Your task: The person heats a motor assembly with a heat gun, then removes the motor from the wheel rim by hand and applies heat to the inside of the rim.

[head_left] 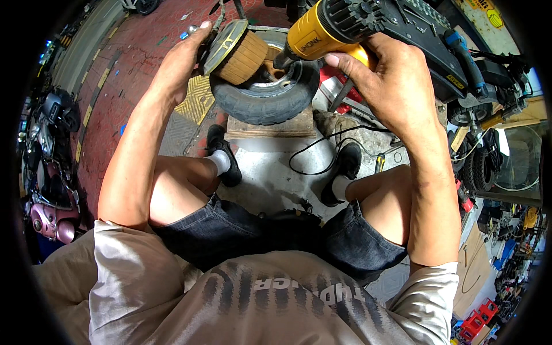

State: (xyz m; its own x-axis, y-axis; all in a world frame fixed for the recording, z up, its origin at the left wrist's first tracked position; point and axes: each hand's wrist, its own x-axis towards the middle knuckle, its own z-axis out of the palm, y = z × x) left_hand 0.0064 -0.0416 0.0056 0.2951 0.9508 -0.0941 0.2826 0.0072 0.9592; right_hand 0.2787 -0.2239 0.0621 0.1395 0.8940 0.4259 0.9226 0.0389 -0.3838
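Observation:
My left hand [187, 60] grips a round motor stator [244, 56] by its greenish-grey face side, with the brown ribbed rim turned right. It is held tilted over the left edge of a small black tyre [265, 104]. The wheel's open hub [275, 73] shows a brown, rusty-looking inside. My right hand [391, 75] is closed round the handle of a yellow and black blower-like power tool [313, 35]. Its narrow black nozzle points down left into the hub, close to the stator. The wheel rests on a wooden block [270, 127] between my feet.
A black cable [310, 172] curls over the grey floor near my right shoe [348, 161]. On the right stand a dark toolbox [420, 52] with a blue-handled tool [464, 60] and several spare tyres [480, 164]. Parked motorbikes [54, 190] line the far left.

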